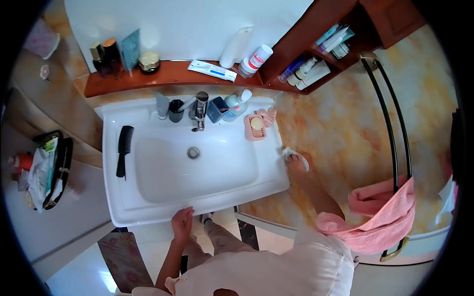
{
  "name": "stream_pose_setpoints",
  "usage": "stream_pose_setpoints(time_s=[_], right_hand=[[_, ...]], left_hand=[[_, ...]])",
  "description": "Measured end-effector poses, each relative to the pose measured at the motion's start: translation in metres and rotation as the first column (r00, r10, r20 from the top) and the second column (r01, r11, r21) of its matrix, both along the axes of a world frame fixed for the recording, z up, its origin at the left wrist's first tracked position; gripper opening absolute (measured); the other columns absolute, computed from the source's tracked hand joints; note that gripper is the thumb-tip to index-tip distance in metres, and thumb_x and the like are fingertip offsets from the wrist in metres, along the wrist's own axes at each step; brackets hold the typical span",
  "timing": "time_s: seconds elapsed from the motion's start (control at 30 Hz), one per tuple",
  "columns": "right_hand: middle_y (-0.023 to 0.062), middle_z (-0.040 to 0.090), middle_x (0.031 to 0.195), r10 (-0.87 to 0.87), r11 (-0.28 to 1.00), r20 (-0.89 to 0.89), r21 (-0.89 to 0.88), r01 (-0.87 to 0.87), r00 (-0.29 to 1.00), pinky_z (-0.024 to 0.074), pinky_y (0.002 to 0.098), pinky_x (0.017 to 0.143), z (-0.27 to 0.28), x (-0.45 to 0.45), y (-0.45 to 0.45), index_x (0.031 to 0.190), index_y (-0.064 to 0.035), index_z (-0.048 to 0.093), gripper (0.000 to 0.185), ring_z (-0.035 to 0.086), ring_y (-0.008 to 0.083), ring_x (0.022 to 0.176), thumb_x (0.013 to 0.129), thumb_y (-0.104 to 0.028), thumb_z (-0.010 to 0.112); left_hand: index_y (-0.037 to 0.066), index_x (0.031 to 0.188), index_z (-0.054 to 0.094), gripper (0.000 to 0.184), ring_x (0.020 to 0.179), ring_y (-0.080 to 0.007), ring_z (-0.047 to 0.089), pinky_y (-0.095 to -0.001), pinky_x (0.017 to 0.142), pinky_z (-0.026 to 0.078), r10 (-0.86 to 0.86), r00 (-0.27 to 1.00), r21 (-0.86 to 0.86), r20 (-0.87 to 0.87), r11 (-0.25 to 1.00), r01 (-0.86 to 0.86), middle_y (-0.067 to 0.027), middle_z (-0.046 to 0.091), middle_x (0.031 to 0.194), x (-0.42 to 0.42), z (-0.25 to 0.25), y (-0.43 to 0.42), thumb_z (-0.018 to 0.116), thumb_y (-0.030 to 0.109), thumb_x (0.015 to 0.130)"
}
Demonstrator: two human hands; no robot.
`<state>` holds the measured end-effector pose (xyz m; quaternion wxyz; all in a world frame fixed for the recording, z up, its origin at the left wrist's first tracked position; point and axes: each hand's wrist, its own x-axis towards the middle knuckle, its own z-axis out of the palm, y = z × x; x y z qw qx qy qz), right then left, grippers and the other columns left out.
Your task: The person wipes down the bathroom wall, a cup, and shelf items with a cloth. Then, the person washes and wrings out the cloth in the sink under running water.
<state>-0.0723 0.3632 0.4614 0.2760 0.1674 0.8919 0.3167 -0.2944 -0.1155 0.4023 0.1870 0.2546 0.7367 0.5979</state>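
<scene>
A white cloth or tissue (304, 160) is under the fingers of my right hand (296, 166), pressed to the marbled tile just beyond the right rim of the white sink (284, 183). The fingers are closed over it, and part of it is hidden by them. At the sink's front rim is my left hand (182, 222), loosely curled, with nothing visible in it. Closest to the right hand on the sink is a pink soap dish (248, 129) holding a pale bar of soap (256, 123). Behind it lies a crumpled pink mesh piece (268, 117).
A black comb (122, 155) lies on the sink's left ledge. The faucet (200, 106) stands at the back between cups and a pump bottle (236, 107). Bottles and tubes line the wooden shelf (173, 78). A pink towel (385, 217) hangs from the black rail (385, 108) at right.
</scene>
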Motion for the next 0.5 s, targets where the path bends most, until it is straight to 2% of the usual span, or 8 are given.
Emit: stream_pose_setpoints(time_s=[0.1,0.13,0.17,0.2,0.27,0.3,0.4,0.5], right_hand=[[0.004,0.06,0.104,-0.02,0.999,-0.149,-0.048,0.013,0.989,0.0419,0.0384,0.087,0.022,0.031,-0.028,0.093,-0.0084,0.066,0.019,0.054,0.0196,0.1,0.08,-0.019,0.057],[0.0046,0.062,0.103,-0.531,0.799,-0.451,-0.548,0.247,0.717,0.0444,0.0371,0.083,0.027,0.03,-0.03,0.094,-0.0072,0.065,0.019,0.056,0.0195,0.096,0.081,-0.018,0.057],[0.0053,0.063,0.101,-0.921,0.358,-0.329,-0.925,0.125,0.207,0.047,0.0357,0.079,0.029,0.028,-0.029,0.096,-0.006,0.065,0.019,0.059,0.0194,0.091,0.082,-0.017,0.057],[0.0059,0.064,0.099,-0.958,-0.072,0.145,-0.957,-0.28,-0.249,0.0495,0.0344,0.075,0.031,0.028,-0.032,0.097,-0.0047,0.064,0.019,0.061,0.0193,0.087,0.083,-0.015,0.056],[0.0051,0.063,0.094,-0.968,0.249,-0.238,-0.948,-0.198,-0.078,0.0501,0.0297,0.073,0.035,0.025,-0.045,0.105,-0.0053,0.061,0.024,0.061,0.0176,0.084,0.083,-0.013,0.057],[0.0048,0.063,0.092,-0.911,0.402,-0.412,-0.897,-0.182,0.018,0.0505,0.0273,0.073,0.04,0.02,-0.054,0.109,-0.0056,0.059,0.028,0.061,0.0168,0.082,0.083,-0.012,0.057],[0.0063,0.063,0.099,-0.967,0.028,0.115,-0.838,-0.545,-0.227,0.0507,0.0315,0.075,0.081,-0.043,-0.122,0.111,-0.0048,0.058,0.033,0.061,0.0185,0.089,0.079,-0.012,0.063],[0.0077,0.062,0.104,-0.765,-0.148,0.597,-0.528,-0.836,-0.242,0.0484,0.0335,0.083,0.044,-0.086,-0.164,0.116,-0.0045,0.055,0.037,0.06,0.0203,0.096,0.082,-0.018,0.062]], left_hand=[[0.0,0.096,0.064,0.014,0.076,-0.0228,0.064,-0.0316,0.069,0.05,0.005,0.997,-0.042,0.072,0.999,-0.002,-0.0122,0.067,0.084,-0.014,0.011,-0.019,0.059,0.004,0.084],[0.0,0.097,0.064,0.014,0.077,-0.0218,0.065,-0.0308,0.07,0.05,0.009,0.995,-0.058,0.099,0.998,-0.004,-0.0119,0.067,0.085,-0.02,0.016,-0.025,0.059,0.005,0.084],[0.0,0.097,0.064,0.015,0.077,-0.0208,0.065,-0.0301,0.071,0.05,0.013,0.992,-0.077,0.129,0.997,-0.003,-0.0116,0.067,0.085,-0.023,0.019,-0.03,0.059,0.006,0.084],[0.0,0.098,0.064,0.015,0.078,-0.0202,0.065,-0.0296,0.072,0.049,0.008,0.994,-0.067,0.108,0.998,-0.001,-0.0116,0.067,0.087,-0.025,0.016,-0.033,0.059,0.006,0.085],[0.0,0.098,0.064,0.016,0.08,-0.0191,0.065,-0.0286,0.074,0.049,-0.002,0.998,-0.051,0.058,0.999,0.005,-0.0116,0.068,0.089,-0.033,-0.002,-0.029,0.059,0.007,0.085],[0.0,0.102,0.063,0.019,0.083,-0.018,0.065,-0.0282,0.077,0.049,-0.002,0.993,-0.023,0.118,1.0,0.005,-0.0121,0.068,0.091,-0.033,0.0,-0.017,0.06,0.008,0.085],[0.005,0.124,0.052,0.04,0.105,-0.0159,0.057,-0.0287,0.088,0.047,-0.254,0.901,0.256,0.351,0.952,0.168,-0.0067,0.059,0.115,-0.034,0.022,0.042,0.061,0.005,0.084],[0.011,0.143,0.022,0.07,0.123,-0.0207,0.04,-0.0321,0.095,0.041,-0.47,0.788,0.392,0.398,0.864,0.317,-0.0082,0.033,0.141,-0.037,0.074,0.113,0.06,0.004,0.084]])
